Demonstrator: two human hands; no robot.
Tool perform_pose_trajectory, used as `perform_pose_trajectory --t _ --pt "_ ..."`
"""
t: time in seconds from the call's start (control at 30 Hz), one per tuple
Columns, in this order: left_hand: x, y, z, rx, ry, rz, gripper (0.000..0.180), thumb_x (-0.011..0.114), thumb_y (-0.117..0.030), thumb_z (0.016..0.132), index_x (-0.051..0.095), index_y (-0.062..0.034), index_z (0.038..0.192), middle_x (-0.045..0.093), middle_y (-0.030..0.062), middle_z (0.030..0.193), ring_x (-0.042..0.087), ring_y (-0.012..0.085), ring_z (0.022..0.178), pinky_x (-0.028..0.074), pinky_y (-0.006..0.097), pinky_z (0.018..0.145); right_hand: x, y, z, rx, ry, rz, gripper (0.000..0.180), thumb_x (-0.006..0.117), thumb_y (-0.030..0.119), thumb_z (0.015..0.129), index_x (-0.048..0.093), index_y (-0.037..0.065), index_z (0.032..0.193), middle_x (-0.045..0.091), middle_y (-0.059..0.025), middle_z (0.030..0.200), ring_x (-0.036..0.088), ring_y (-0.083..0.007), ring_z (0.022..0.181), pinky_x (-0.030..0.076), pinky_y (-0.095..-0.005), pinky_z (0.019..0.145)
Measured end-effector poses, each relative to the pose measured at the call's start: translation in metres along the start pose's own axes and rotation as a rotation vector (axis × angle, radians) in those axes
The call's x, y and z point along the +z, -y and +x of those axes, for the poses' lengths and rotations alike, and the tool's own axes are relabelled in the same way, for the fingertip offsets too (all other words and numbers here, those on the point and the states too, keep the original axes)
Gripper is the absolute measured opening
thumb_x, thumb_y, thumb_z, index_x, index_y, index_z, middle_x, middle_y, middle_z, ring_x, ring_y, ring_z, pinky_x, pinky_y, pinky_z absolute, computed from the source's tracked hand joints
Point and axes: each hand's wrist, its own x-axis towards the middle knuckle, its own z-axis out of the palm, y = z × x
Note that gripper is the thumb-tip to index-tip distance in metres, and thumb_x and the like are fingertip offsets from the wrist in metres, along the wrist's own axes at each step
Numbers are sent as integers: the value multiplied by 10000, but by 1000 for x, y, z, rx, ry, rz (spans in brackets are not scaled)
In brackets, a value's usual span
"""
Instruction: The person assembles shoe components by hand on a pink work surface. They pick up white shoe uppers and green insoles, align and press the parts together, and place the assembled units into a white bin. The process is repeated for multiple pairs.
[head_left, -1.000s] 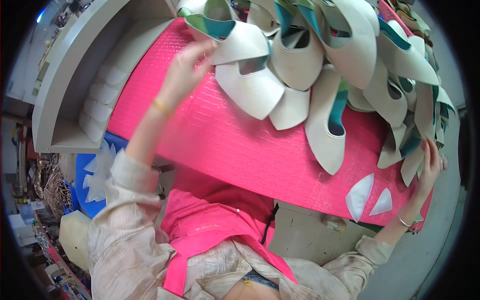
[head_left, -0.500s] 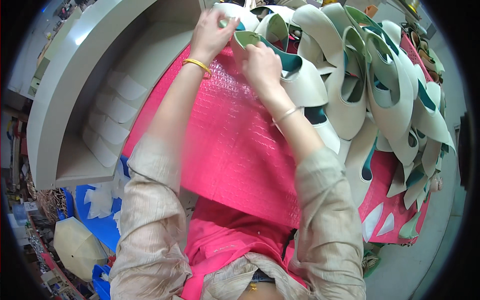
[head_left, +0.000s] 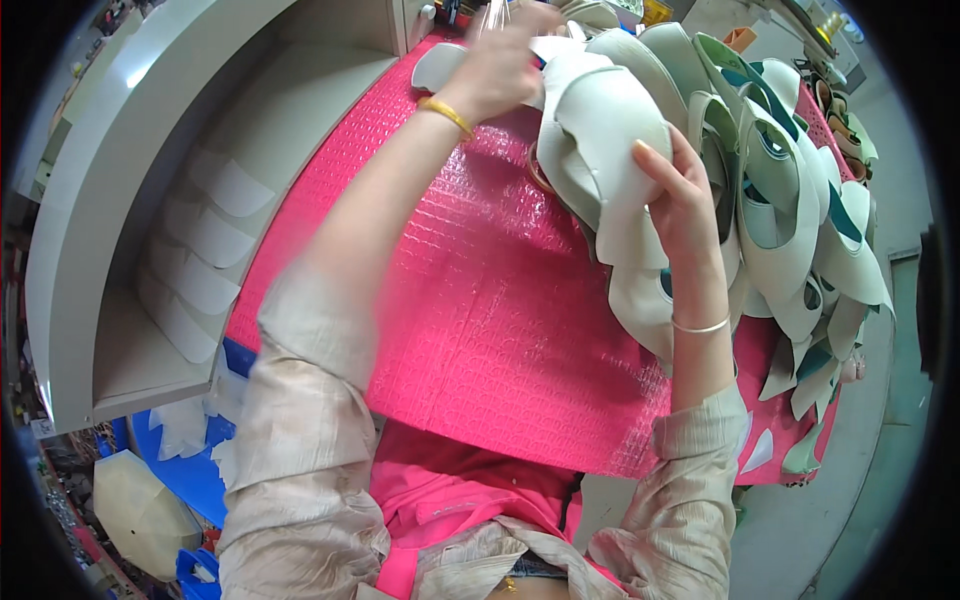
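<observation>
Off-white shoe uppers with green and teal linings lie in a large overlapping pile [head_left: 785, 210] on the right side of the pink table. At the pile's near-left edge, my right hand [head_left: 688, 195] grips a white shoe upper [head_left: 615, 125], thumb on its outer face and the other fingers partly hidden behind it. My left hand [head_left: 500, 70] is at the far edge of the table, smeared by motion, beside a small white curved piece [head_left: 436, 66]. What its fingers do is blurred.
A pink textured cover [head_left: 480, 310] spreads over the table. To the left stands a grey open-fronted shelf [head_left: 150, 375] with several white curved pieces [head_left: 215, 240] in a row. A blue bin [head_left: 190, 470] is below it. Small white offcuts [head_left: 758, 452] lie at the right front.
My right hand has moved right and nearer, turning a shoe upper with its outer side up. My left hand has shifted right along the far edge, and a small white piece now shows there.
</observation>
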Motion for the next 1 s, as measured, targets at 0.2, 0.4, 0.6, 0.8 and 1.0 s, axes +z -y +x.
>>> perform_pose_trajectory --t 0.2,0.4,0.6,0.8,1.0 --pt "17 11 -14 -90 747 -119 637 514 0 791 316 -228 1351 453 94 1290 416 231 1192 273 313 1025 -15 -4 -2 -243 -161 295 283 544 127 842 511 -2 1092 568 -101 1049 541 -180 997 413 -327 887" --pt "48 1 1 143 567 355 537 485 -41 819 467 -398 1219 554 -31 1191 512 161 1119 132 517 1059 -27 -23 -68 -331 -328 233 264 584 135 840 529 -35 1034 585 -107 1003 556 -177 944 420 -314 854" --pt "49 14 38 646 125 650 380 448 -257 855 448 -444 1186 520 -128 1210 519 89 1089 277 434 1037 3 -26 -91 -393 -355 151 139 613 81 825 562 -10 916 594 -35 847 533 -83 756 409 -216 711" --pt "65 15 56 756 197 707 413 459 -257 842 417 -477 1189 548 -115 1160 528 107 1081 290 426 1020 10 -44 -106 -403 -441 -69 95 627 65 818 569 -6 845 557 32 733 466 -23 647 355 -175 563" --pt "39 17 65 592 94 550 396 537 -238 760 528 -165 1149 576 13 1104 530 218 1043 400 364 907 13 -43 -153 -476 -448 -468 110 663 71 732 597 7 791 606 -49 748 567 -126 689 444 -256 639"
